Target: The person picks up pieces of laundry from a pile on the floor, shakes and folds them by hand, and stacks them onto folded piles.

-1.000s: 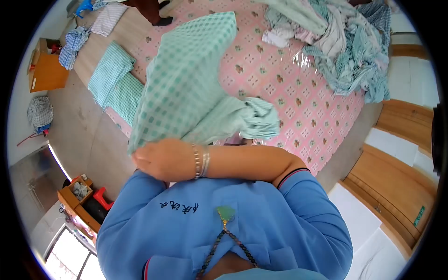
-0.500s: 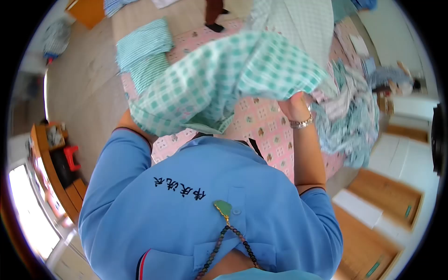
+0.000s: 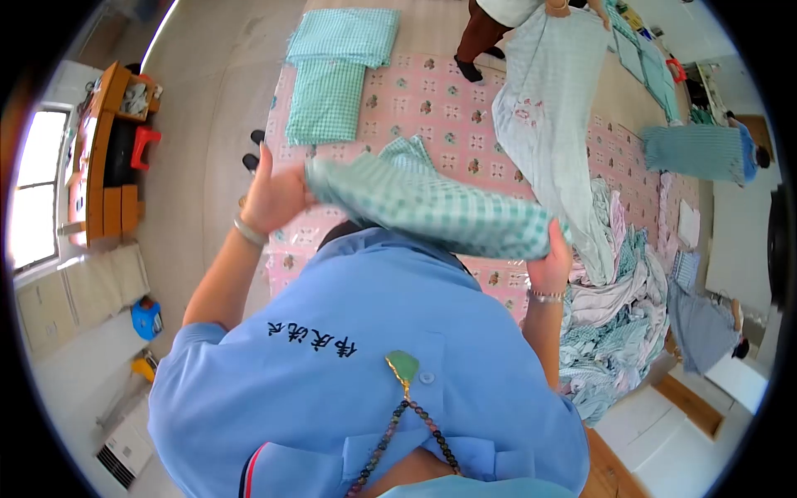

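Observation:
A green-and-white checked cloth [image 3: 465,217] stretches in front of my waist, bunched lengthwise and blurred at its left part. My left hand [image 3: 281,197] is at its left end, thumb raised away from the fabric and fingertips hidden at the cloth. My right hand [image 3: 551,259] grips the right end, with the thumb on top. Part of the checked fabric [image 3: 407,153] sticks up behind the held strip. Beneath lies a pink patterned sheet [image 3: 432,108]. Farther forward on the left are two folded green checked cloths, one [image 3: 344,37] overlapping the other [image 3: 324,104].
A crumpled heap of linens [image 3: 618,311] lies to my right. Across the table, a person [image 3: 486,37] holds a long pale cloth [image 3: 552,108]. Two other people are at the far right, one near a green cloth [image 3: 693,153]. A red stool [image 3: 144,147] stands left.
The checked cloth has gone from a wide, draped spread to a narrower strip lower down. My left hand has come into view at its left end. The view has shifted.

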The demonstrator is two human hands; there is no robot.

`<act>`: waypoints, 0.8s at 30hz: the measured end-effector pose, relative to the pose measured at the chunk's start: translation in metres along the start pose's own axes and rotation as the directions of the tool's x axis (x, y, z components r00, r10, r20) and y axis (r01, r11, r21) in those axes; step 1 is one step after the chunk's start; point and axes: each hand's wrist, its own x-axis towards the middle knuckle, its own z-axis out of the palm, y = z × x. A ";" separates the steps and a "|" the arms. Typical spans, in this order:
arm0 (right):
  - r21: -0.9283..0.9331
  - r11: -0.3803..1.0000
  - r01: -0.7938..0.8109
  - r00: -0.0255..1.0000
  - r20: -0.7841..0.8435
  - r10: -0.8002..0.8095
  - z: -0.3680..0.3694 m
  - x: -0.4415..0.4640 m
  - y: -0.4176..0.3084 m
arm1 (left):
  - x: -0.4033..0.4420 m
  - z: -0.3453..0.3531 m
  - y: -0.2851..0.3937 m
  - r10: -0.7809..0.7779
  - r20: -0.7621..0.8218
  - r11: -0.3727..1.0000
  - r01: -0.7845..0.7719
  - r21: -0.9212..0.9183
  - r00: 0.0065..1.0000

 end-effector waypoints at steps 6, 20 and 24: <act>-0.115 0.983 0.141 0.934 0.344 -0.094 0.018 0.040 -0.090 | 0.065 0.060 -0.012 0.494 -0.119 0.271 -0.022 0.962 0.861; -0.224 0.890 0.397 0.792 0.573 -0.209 0.103 0.031 -0.182 | -0.124 0.138 0.001 0.877 -0.168 0.435 -0.596 0.675 0.449; 0.013 0.921 0.390 0.563 0.788 -0.250 0.124 -0.011 -0.176 | -0.174 0.218 -0.051 0.809 0.250 0.264 -0.709 0.654 0.533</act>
